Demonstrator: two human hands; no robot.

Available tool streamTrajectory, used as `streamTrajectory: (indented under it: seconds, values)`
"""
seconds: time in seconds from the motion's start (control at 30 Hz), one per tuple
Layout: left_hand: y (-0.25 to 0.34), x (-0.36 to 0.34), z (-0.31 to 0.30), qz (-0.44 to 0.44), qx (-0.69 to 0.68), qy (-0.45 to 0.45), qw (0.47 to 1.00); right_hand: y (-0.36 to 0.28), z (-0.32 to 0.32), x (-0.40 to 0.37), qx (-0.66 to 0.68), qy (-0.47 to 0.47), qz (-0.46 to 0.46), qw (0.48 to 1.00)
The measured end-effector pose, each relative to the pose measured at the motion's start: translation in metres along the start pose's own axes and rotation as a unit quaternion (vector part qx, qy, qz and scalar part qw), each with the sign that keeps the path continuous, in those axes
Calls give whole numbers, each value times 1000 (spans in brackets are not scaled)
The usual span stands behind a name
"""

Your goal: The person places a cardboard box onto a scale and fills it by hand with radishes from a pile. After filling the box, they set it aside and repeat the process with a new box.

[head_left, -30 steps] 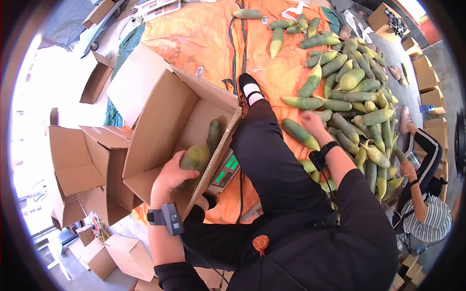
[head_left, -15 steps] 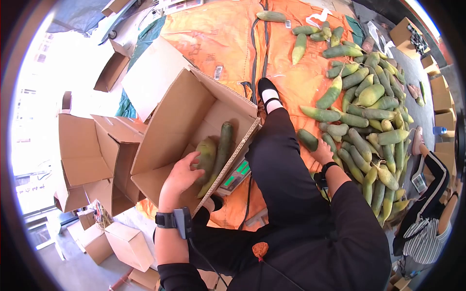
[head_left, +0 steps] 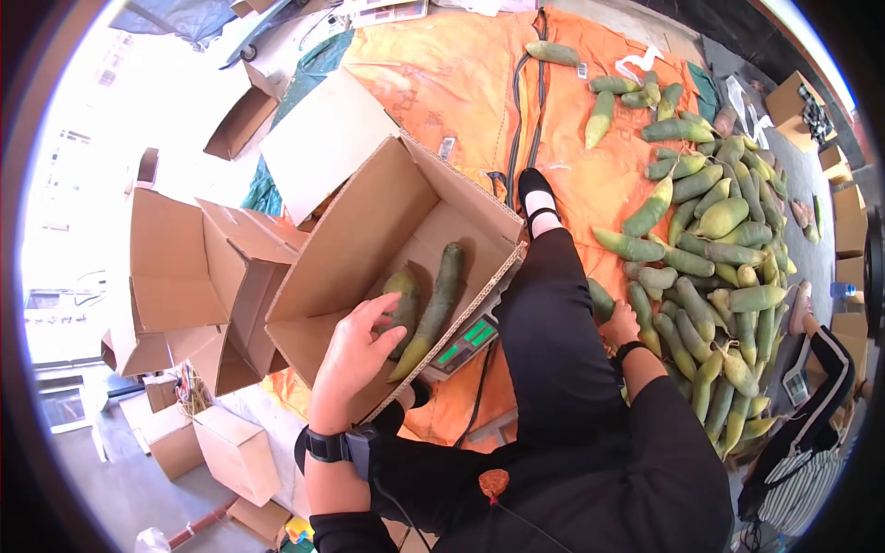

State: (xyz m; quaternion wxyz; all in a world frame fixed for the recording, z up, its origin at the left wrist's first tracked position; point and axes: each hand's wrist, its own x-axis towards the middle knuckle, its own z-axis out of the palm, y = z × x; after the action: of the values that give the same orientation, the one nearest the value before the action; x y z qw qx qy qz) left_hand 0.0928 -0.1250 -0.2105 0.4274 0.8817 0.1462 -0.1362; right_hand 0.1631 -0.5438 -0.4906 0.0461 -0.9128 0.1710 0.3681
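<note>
A green radish (head_left: 599,300) lies at the near left edge of the radish pile (head_left: 724,218), beside the dark trouser leg (head_left: 560,323); the right hand (head_left: 621,323) is set at its near end, fingers curled, though whether the grip is closed on it cannot be told, as part of the contact is hidden. For a steady hold, the thick middle would best be taken rather than the end, with fingers passed well round, since a long, smooth body may tip or slip; the neighbouring radishes are best left unpressed, as the pile could roll.

The left hand (head_left: 355,348) is held open, fingers spread, over the near side of the cardboard box (head_left: 359,241); nothing is seen gripped in it. Inside the box, two radishes (head_left: 437,309) lie roughly side by side, the right one longer; any contact there is best made lightly, so that the skins are not bruised. The scale (head_left: 464,348), its displays lit green, shows at the box's right edge; leaning on the cardboard should be avoided, as the reading could be disturbed.
</note>
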Motion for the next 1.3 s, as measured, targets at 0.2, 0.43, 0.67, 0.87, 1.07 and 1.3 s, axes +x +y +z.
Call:
streamTrajectory:
  seconds: [0.2, 0.43, 0.67, 0.87, 1.07, 1.3]
  values:
    - [7, -9, -4, 46, 17, 25, 998, 26, -2, 5, 115, 82, -68, 988]
    - [9, -16, -8, 80, 17, 44, 996, -12, -123, -18, 444, 230, -272, 822]
    - [13, -20, -12, 124, -33, 80, 988, -96, -255, -151, 624, 195, -410, 636]
    - [23, -24, -14, 166, -72, 103, 978, -159, -266, -239, 688, -8, -542, 482]
    - [23, -18, -3, 209, -138, 93, 964, -224, -206, -264, 613, -146, -547, 551]
    - [10, -17, -6, 113, -301, 60, 945, -243, -180, -252, 509, -81, -591, 620]
